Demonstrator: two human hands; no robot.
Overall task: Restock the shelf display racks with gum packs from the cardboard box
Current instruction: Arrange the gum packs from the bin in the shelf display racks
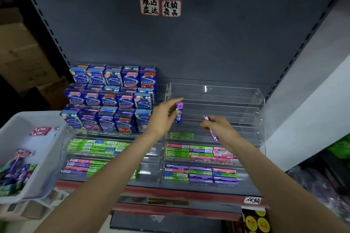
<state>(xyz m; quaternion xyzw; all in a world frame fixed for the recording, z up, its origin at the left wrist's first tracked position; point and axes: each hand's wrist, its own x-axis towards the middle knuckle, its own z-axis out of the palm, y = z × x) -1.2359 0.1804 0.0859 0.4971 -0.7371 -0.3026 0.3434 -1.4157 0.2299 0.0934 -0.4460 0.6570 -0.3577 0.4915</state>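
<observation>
Hands both up at the clear acrylic rack (214,100); left hand (164,117) pinches a purple gum pack (178,112) upright; right hand (220,126) grips another purple pack (211,130), tilted.

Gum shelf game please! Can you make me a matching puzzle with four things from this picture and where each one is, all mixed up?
Things:
1. purple gum pack
2. green gum pack
3. white tub
4. handwritten labels

Places:
A. on the dark back panel, high up
B. lying alone on a clear rack tier
C. held upright in the left hand
D. at the left, beside the racks

Pairs: 1-C, 2-B, 3-D, 4-A
</observation>
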